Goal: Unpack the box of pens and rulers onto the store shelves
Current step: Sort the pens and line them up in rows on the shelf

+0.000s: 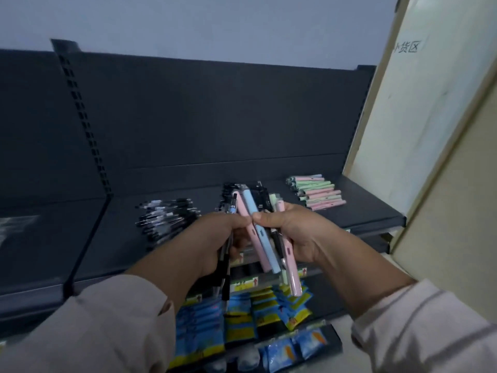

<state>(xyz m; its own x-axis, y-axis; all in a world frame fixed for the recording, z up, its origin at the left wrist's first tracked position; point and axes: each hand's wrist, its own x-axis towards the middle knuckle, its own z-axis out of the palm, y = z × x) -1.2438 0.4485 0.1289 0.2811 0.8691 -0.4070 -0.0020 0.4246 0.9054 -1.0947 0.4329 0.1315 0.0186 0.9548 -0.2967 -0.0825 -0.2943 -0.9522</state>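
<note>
**Both fists full of pens over the top shelf**

From the head camera, looking down: I have a bunch of slim pastel plastic pens (265, 243) in pink, pale blue and green, fanned out between my two hands just in front of the dark grey metal shelf (363, 211). My right hand (304, 230) is curled round the lower part of that bunch, with the thumb pressed against the blue barrel. My left hand (215, 238) is closed as well. Its fingertips pinch the pink pen at the edge of the fan, and it also grips a few black-and-clear slim pens (225, 267) that hang below the palm.

I judge these pens to be light and stiff, with smooth barrels that slide past each other easily, so a loose bundle could spill. Mid-barrel looks the safest place to hold them, peeling off one colour at a time.

On the shelf beyond my hands:
- A heap of dark clear-bodied pens (166, 216) lies to the left.
- More dark pens sit right behind the bunch, mostly hidden.
- A tidy row of pink and green pens (317, 193) lies to the right.
- A tall beige cardboard panel (419, 130) stands beside the shelf's right end. I cannot tell whether it is the box.

Blue and yellow packets (242, 327) fill the lower shelves. I see no rulers.
</note>
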